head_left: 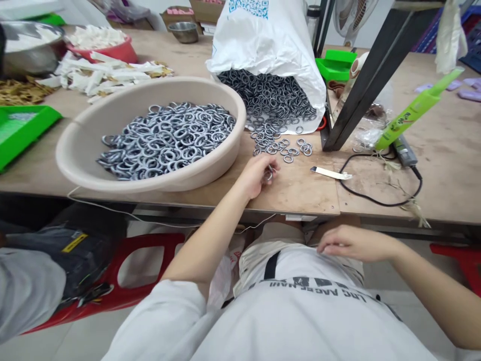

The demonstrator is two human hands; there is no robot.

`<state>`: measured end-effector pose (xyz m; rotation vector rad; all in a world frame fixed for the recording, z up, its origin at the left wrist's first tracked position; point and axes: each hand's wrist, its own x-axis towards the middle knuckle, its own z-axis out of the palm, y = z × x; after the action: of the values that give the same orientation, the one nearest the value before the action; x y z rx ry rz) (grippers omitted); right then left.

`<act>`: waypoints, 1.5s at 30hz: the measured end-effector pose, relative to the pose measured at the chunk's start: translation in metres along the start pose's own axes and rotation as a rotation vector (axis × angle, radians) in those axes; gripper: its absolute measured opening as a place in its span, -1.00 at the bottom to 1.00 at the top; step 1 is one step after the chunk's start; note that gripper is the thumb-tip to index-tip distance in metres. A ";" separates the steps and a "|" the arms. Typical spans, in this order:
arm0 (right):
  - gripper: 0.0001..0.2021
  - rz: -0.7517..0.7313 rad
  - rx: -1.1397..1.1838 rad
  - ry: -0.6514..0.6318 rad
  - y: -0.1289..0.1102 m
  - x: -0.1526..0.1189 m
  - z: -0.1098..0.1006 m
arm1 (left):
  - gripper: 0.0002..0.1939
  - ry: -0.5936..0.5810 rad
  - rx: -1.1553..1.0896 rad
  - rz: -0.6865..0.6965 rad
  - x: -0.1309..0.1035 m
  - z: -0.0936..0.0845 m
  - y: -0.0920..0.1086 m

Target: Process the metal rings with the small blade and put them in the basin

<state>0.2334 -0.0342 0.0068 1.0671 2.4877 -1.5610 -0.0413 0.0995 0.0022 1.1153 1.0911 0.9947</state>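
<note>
My left hand [260, 175] rests at the table's front edge, its fingers curled around at least one grey metal ring [269, 175]. Just beyond it, loose metal rings [288, 159] lie scattered on the wood. They trail from the mouth of a white sack [263, 45] lying on its side, packed with darker-looking rings [268, 95]. To the left of that hand stands a wide beige basin [210, 175] holding a heap of similar rings [169, 140]. Over my lap hangs my right hand [343, 243], off the table, fingers loosely bent with nothing visible in them.
A white-handled cutter [330, 173] and a black cable [376, 198] lie to the right. A dark metal post [368, 75] rises beside the sack. Green trays [30, 130], a red bowl [131, 50] and white strips [93, 75] occupy the left. Another person sits at left.
</note>
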 end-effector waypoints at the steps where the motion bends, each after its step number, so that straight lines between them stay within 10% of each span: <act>1: -0.63 0.001 -0.020 0.047 -0.003 -0.002 -0.013 | -0.78 0.010 0.200 0.098 0.011 0.003 0.002; 6: -0.65 0.136 -0.578 0.859 0.026 0.036 -0.067 | -0.82 -0.054 1.129 0.402 0.051 0.015 0.006; 14: -0.86 0.204 -0.640 0.955 0.058 0.068 -0.085 | -0.79 -0.230 1.400 0.408 0.060 0.010 0.020; 19: -0.80 0.029 -0.074 1.039 0.033 0.060 -0.074 | -0.82 -0.277 0.864 0.396 0.037 0.025 0.025; 25: -0.69 -0.293 0.344 1.002 -0.023 0.063 -0.040 | -0.64 -0.317 -0.186 -0.050 -0.045 0.066 0.012; 32: -0.70 -0.305 0.511 0.779 -0.040 0.067 -0.033 | -0.58 -0.244 -0.337 -0.162 -0.083 0.074 0.002; 39: -0.70 -0.287 0.284 0.899 -0.045 0.063 -0.027 | -0.56 -0.165 -0.435 -0.156 -0.094 0.079 0.004; 45: -0.68 -0.230 -0.352 1.036 -0.052 0.051 -0.020 | -0.60 -0.127 -0.469 -0.096 -0.095 0.074 0.005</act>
<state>0.1721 -0.0045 0.0394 1.8959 3.3955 -0.5254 0.0132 -0.0046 0.0284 0.7257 0.7484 1.0215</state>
